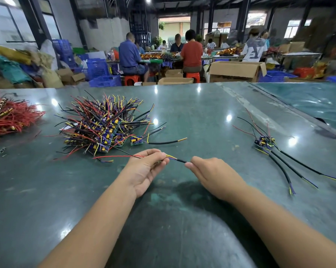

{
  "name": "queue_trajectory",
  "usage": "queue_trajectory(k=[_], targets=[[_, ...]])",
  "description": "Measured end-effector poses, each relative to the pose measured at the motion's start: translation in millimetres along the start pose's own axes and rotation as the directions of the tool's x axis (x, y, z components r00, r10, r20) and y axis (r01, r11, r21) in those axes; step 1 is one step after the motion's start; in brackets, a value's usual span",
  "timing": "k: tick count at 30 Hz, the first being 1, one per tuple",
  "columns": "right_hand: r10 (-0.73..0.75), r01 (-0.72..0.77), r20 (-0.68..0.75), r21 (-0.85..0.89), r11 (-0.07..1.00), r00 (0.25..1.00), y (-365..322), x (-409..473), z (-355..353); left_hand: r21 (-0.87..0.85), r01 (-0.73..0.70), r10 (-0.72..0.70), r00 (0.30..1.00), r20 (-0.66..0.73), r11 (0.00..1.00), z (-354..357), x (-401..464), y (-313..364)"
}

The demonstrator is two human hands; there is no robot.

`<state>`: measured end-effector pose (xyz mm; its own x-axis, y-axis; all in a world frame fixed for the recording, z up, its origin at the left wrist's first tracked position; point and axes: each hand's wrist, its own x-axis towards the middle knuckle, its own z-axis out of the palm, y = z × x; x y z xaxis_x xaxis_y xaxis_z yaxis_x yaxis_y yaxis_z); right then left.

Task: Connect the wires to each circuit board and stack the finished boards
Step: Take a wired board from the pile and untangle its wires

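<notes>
Above a green surface, the left hand pinches a small board's wires; the right hand pinches their black sleeve.

The 2 hands, the left hand and the right hand, hover over the desk near its front edge, with a sleeved wire spanning the gap between them. Behind and left of the left hand lies a heap of wired boards. Further left sits a bundle of wires. Right of the right hand, well apart, lies a small stack of boards, its 3 cables trailing toward the front.
</notes>
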<state>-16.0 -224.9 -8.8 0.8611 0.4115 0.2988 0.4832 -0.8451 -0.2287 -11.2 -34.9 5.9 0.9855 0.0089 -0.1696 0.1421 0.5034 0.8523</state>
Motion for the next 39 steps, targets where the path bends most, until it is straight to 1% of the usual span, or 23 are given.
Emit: queue_trajectory(k=[2, 7, 10, 12, 14, 16, 19, 21, 24, 26, 28, 30, 31, 32, 33, 35, 36, 37, 39], targets=[[-0.037, 0.037, -0.004, 0.025, 0.999, 0.999, -3, -1, -3, -0.031, 0.003, -0.003, 1.0, 0.001, 1.0, 0, 0, 1], [-0.07, 0.07, -0.004, 0.048, 0.996, 0.998, -3, -2, -3, -0.08, 0.015, -0.014, 1.0, 0.014, 0.997, 0, 0, 2], [-0.096, 0.098, -0.04, 0.056, 0.994, 0.995, -2, -4, 1, -0.083, 0.006, -0.004, 1.0, 0.02, 0.997, 0, 0, -1], [-0.095, 0.097, -0.081, 0.032, 0.995, 0.992, 1, -4, 2, -0.088, 0.009, -0.006, 0.999, 0.042, 0.996, 0, 1, -2], [-0.064, 0.071, -0.136, 0.051, 0.996, 0.989, 6, -4, 2, -0.063, 0.033, -0.028, 0.996, 0.089, 0.997, 0, 0, -3], [0.006, 0.017, -0.184, 0.122, 0.992, 0.983, 15, -4, 2, -0.025, 0.064, -0.06, 0.99, 0.131, 0.998, -1, -1, -4], [0.19, -0.148, -0.221, 0.194, 0.97, 0.957, 32, -3, 0, -0.014, 0.084, -0.081, 0.983, 0.163, 0.996, -1, -3, -5], [0.339, -0.301, -0.279, 0.17, 0.938, 0.898, 46, 0, -3, -0.032, 0.077, -0.071, 0.984, 0.161, 0.996, -1, -2, -4], [0.514, -0.522, -0.375, 0.09, 0.848, 0.771, 69, 2, -13, -0.063, 0.059, -0.05, 0.988, 0.143, 0.996, -4, 1, -3], [0.6, -0.635, -0.365, 0.028, 0.772, 0.712, 85, -2, -21, -0.073, 0.053, -0.043, 0.991, 0.129, 0.996, -6, 3, -2], [0.685, -0.723, -0.33, 0.008, 0.69, 0.65, 98, -8, -25, -0.084, 0.049, -0.038, 0.992, 0.121, 0.995, -8, 5, -2], [0.759, -0.801, -0.302, -0.029, 0.598, 0.577, 102, -12, -28, -0.096, 0.042, -0.032, 0.993, 0.109, 0.994, -9, 6, -2], [0.773, -0.82, -0.306, -0.05, 0.57, 0.555, 102, -12, -29, -0.096, 0.037, -0.027, 0.994, 0.102, 0.995, -10, 7, -3], [0.765, -0.817, -0.318, -0.059, 0.574, 0.56, 101, -12, -30, -0.09, 0.031, -0.022, 0.995, 0.092, 0.995, -10, 8, -3], [0.736, -0.788, -0.322, -0.061, 0.612, 0.596, 99, -11, -30, -0.079, 0.023, -0.017, 0.997, 0.078, 0.997, -11, 8, -3], [0.653, -0.698, -0.286, -0.091, 0.71, 0.701, 98, -10, -27, -0.068, 0.009, -0.005, 0.999, 0.047, 0.998, -13, 10, -3], [0.637, -0.679, -0.258, -0.121, 0.724, 0.726, 98, -9, -25, -0.073, 0.003, -0.001, 0.999, 0.033, 0.997, -13, 10, -2], [0.651, -0.689, -0.233, -0.155, 0.708, 0.722, 98, -9, -24, -0.08, -0.001, 0.003, 1.0, 0.019, 0.997, -14, 10, -1], [0.707, -0.744, -0.231, -0.186, 0.642, 0.668, 100, -10, -25, -0.093, -0.01, 0.009, 1.0, -0.007, 0.996, -14, 11, -1]])
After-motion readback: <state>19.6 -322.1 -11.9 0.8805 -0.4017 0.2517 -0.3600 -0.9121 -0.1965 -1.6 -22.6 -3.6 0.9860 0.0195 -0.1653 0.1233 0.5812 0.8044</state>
